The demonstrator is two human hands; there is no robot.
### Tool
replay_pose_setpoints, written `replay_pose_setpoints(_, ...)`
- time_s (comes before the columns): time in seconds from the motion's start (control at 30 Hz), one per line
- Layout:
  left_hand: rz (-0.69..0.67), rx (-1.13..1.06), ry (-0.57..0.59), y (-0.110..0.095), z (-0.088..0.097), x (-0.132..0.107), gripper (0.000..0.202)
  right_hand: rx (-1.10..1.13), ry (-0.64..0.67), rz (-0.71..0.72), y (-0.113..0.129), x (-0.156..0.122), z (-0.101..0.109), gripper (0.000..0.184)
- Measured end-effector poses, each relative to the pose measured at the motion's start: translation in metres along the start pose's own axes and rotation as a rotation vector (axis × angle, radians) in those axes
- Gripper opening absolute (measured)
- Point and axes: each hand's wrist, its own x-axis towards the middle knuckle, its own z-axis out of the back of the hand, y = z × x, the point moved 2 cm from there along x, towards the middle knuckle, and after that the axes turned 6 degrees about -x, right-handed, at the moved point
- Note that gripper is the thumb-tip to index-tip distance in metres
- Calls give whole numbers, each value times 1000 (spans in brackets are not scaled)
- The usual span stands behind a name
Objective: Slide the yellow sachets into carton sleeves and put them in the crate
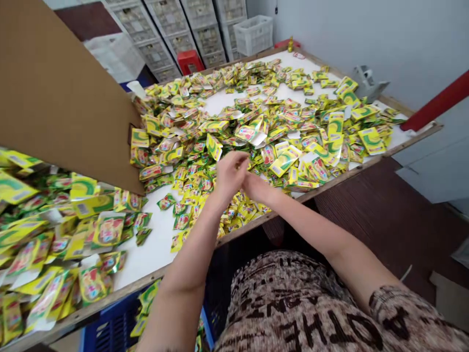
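Printed with dark lettering, a brown short-sleeved shirt (pixel 293 313) is seen nearest the camera, worn by a person at a wood-edged white surface (pixel 142 259). At the left, yellow-and-green cartons (pixel 108 230) are heaped near the edge, and a tall brown cardboard panel (pixel 66 93) is stood behind them. Beneath the near edge, yellow-green packaging is held in a blue crate (pixel 110 320). To the right of the panel, small shiny packets (pixel 198 190) are strewn across the surface, while far behind them a red stool (pixel 189 61) is set before stacked white crates. Over the near packets, the left hand (pixel 230 172) is held with fingers curled inward, close against the right hand (pixel 255 187), whose fingers are partly hidden; whether anything is pinched by either cannot be told. Farther right, flat cartons (pixel 286 160) are piled, some with white flaps opened. At the far right, a grey device (pixel 368 83) is placed near the wall, and a red pole (pixel 439 100) is seen slanting at the surface's corner.
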Motion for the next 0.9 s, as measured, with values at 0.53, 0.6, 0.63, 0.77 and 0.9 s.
replay_pose_setpoints(0.53, 47, 191, 409, 11, -91, -10, 58, 742, -921, -695, -59, -155, 47, 35)
replay_pose_setpoints(0.6, 184, 31, 200, 18, -70, -36, 46, 808, -927, -646, -55, -137, 49, 34)
replay_pose_setpoints(0.63, 275, -101, 114, 21, -60, -49, 40, 829, -916, -610, -51, -126, 48, 32)
replay_pose_setpoints(0.77, 550, -638, 11, 22, -37, -93, 46, 776, -847, -467, -27, -84, 41, 28)
replay_pose_setpoints(0.9, 565, -709, -23, 15, -29, -111, 46, 494, -595, -252, -7, -58, 37, 17)
